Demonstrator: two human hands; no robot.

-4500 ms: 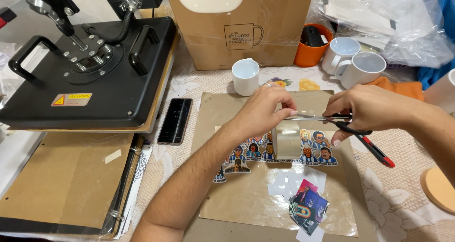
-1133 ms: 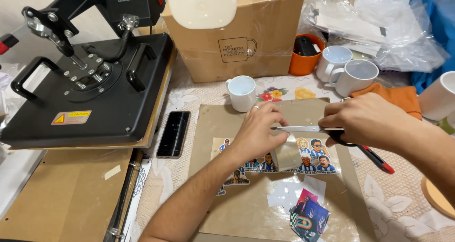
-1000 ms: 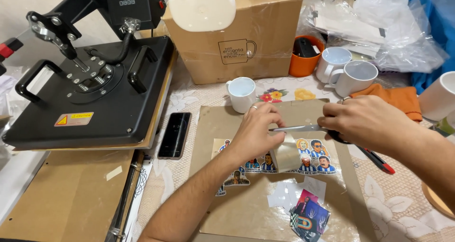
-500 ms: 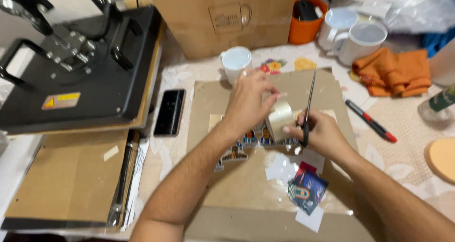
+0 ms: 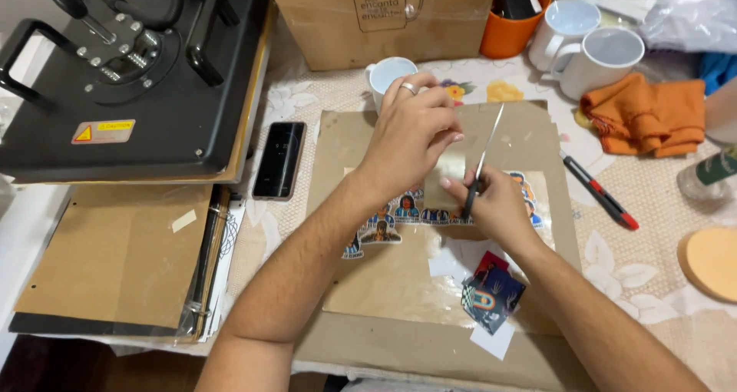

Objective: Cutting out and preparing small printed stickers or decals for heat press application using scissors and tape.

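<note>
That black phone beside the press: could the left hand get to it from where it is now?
Probably yes. The phone lies flat in the open on the tablecloth, left of the left hand, with nothing lying between them. But that hand is pinching a piece of tape and would have to let go first.

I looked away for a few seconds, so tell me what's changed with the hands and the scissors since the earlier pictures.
The right hand turned the scissors from lying sideways to pointing away from the person, blades up past the left hand. The left hand kept its pinch on the tape strip above the sticker sheet. The red and black pen, phone and mugs stayed put.
</note>
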